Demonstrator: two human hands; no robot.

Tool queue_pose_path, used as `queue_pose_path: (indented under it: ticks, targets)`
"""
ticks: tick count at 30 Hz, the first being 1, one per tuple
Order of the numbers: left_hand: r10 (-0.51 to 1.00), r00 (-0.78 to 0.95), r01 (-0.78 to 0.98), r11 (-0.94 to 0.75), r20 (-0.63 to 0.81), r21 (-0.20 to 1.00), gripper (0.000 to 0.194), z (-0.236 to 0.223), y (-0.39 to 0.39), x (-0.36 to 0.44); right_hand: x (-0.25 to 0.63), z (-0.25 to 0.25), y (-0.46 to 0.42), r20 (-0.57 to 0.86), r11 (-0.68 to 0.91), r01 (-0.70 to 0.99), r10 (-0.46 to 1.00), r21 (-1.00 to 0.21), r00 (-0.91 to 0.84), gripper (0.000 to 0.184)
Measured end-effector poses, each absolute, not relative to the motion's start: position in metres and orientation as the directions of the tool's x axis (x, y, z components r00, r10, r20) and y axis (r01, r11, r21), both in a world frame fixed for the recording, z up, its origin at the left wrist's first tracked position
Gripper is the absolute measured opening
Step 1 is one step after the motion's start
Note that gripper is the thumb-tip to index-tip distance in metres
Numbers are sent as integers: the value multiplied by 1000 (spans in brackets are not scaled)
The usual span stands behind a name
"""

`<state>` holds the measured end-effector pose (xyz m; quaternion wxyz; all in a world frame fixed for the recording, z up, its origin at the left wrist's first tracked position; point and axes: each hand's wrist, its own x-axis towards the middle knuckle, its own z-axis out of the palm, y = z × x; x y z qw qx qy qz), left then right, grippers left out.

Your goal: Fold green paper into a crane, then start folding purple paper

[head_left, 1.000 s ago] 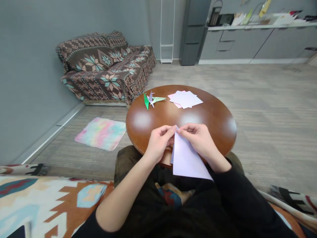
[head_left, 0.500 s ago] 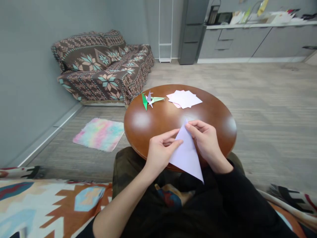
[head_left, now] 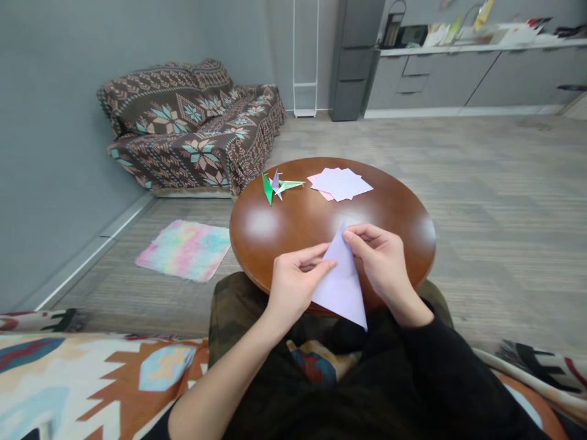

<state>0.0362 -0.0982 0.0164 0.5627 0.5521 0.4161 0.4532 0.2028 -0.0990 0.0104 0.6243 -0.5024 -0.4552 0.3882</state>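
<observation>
A folded sheet of lilac origami paper (head_left: 342, 284) is held up over the near edge of the round brown table (head_left: 293, 223), its narrow point uppermost. My left hand (head_left: 300, 278) pinches its left edge, thumb in front and fingers behind. Near the top point, my right hand (head_left: 378, 253) grips the right edge between thumb and fingers. Farther back on the table lie a green folded paper crane (head_left: 267, 190), a purple one (head_left: 276, 181) and a pale green one (head_left: 290, 184). To their right is a fanned stack of paper sheets (head_left: 342, 184), white-lilac and pink.
A sofa under a patterned cover (head_left: 192, 128) stands at the back left, with a pastel rug (head_left: 186, 249) on the floor before it. Grey kitchen cabinets (head_left: 440, 82) and a dark fridge (head_left: 351, 79) line the far wall. Below me is a patterned seat cover (head_left: 114, 379).
The paper has turned from hanging with its folded layers apart to a slanted triangle. My left hand has slid down its left edge; my right hand has moved slightly right.
</observation>
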Motion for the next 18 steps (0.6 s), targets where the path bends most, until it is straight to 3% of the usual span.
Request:
queue_pose_path:
  ticks: [5, 12, 18]
  targets:
    - [963, 263, -38, -44, 52, 998, 31, 16, -99, 35, 203, 14, -100, 122, 144, -100, 972, -985, 199, 19]
    - [962, 271, -45, -1, 13, 999, 32, 19, -101, 34, 202, 15, -100, 103, 139, -140, 966, -980, 238, 15]
    - [959, 281, -45, 43, -29, 998, 22, 21, -103, 33, 202, 15, -100, 111, 152, -150, 961, -977, 254, 15]
